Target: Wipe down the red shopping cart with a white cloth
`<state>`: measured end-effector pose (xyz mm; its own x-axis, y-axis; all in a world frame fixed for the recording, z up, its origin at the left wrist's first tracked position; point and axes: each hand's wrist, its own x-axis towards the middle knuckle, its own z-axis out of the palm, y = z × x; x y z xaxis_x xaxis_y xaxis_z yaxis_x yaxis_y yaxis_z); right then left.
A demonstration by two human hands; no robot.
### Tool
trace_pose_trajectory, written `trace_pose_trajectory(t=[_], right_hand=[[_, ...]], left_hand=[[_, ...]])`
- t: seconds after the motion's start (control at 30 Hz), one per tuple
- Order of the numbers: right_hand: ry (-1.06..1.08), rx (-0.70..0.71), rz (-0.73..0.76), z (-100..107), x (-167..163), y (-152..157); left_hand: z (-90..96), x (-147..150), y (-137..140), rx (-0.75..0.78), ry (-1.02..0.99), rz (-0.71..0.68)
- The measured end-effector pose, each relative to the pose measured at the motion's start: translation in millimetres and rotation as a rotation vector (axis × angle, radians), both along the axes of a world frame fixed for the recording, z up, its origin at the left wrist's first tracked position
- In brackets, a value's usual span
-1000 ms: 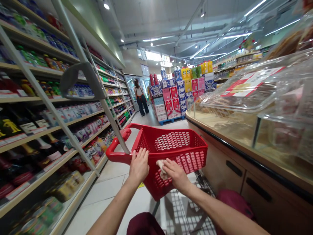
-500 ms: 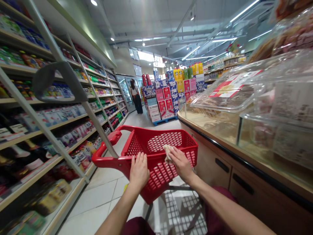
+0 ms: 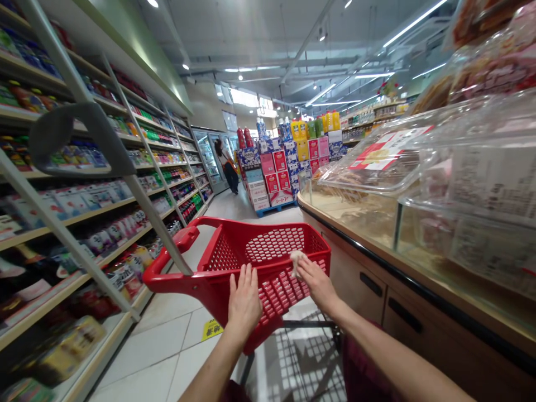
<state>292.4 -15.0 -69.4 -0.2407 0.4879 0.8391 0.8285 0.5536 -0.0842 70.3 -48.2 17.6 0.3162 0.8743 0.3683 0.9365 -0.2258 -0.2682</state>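
A red plastic shopping cart (image 3: 211, 285) with a perforated basket stands right in front of me. My right hand (image 3: 316, 282) presses a crumpled whitish cloth (image 3: 297, 261) against the near rim, toward the basket's right end. Fingers extended, my left hand (image 3: 245, 298) lies flat against the near side of the basket and holds nothing. A grey handle (image 3: 84, 139) on a metal pole rises at the cart's left end.
Shelves of bottles and packets (image 3: 96, 195) line the left. A display counter (image 3: 355, 234) with clear food boxes (image 3: 381, 153) runs along the right. Ahead are stacked cartons (image 3: 278, 173) on a blue pallet and a person (image 3: 226, 166). A yellow floor sticker (image 3: 211, 329) lies below.
My right hand has slid the cloth rightward along the basket rim. The left hand has also shifted right along the side. The distant person now leans toward the cartons.
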Motion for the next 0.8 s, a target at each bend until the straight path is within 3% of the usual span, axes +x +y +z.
trace_pose_trajectory(t=[0.1,0.17,0.3,0.4,0.53,0.8], right_hand=[[-0.074,-0.112,0.003,-26.8,16.4,-4.6],[-0.027,-0.151,-0.008,-31.6,22.7,-11.4],[0.14,-0.059,0.009,9.8,5.2,-12.0],[0.114,-0.036,0.038,39.9,-26.2,0.8],[-0.068,-0.192,0.002,38.2,-42.9,11.7],[-0.042,-0.372,-0.249,23.2,43.5,9.8]], left_hand=[[0.0,2.4,-1.0,-0.017,0.008,0.005],[2.0,2.8,-1.8,-0.026,0.023,-0.001],[5.9,8.9,-3.5,-0.02,0.019,0.065],[9.1,13.4,-4.3,-0.018,0.017,0.098],[11.9,9.7,-4.6,-0.025,0.021,0.097],[1.0,2.1,-7.6,0.034,-0.018,0.099]])
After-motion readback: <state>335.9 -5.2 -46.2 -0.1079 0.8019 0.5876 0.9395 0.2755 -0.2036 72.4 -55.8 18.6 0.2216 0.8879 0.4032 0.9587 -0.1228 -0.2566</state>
